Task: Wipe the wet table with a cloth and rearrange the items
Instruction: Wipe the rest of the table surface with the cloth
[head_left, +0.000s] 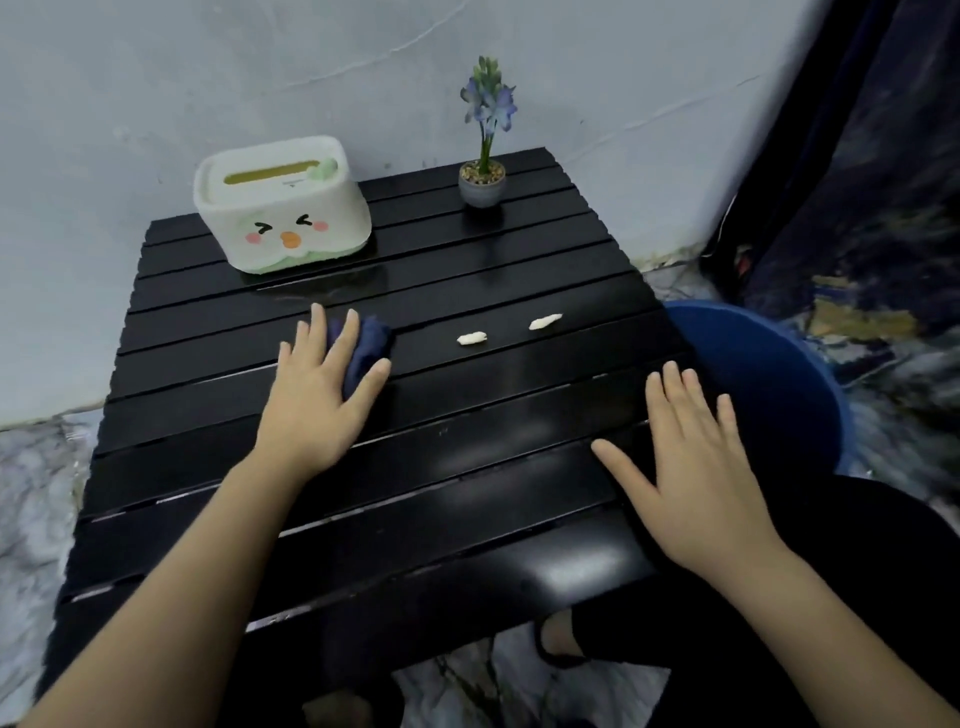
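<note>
Left hand (317, 395) flat, fingers spread, pressing the bunched dark blue cloth (366, 345); right hand (691, 462) splayed, empty, on the black slatted table (467, 467).

Free room and obstacles on the black slatted desk (467, 467). The near half lies open between the left hand (317, 395), flat with fingers (349, 332) spread over a dark blue cloth (369, 348), and the right hand (696, 462), flat near the right edge. Two small white scraps (471, 339) (545, 322) lie apart in the middle lane. At the back, a tissue box (283, 208) occupies the left corner and a potted flower (483, 182) the right, with a bare gap between them. A blue tub (769, 374) stands just beside the right edge; a wall (208, 78) closes the rear.
</note>
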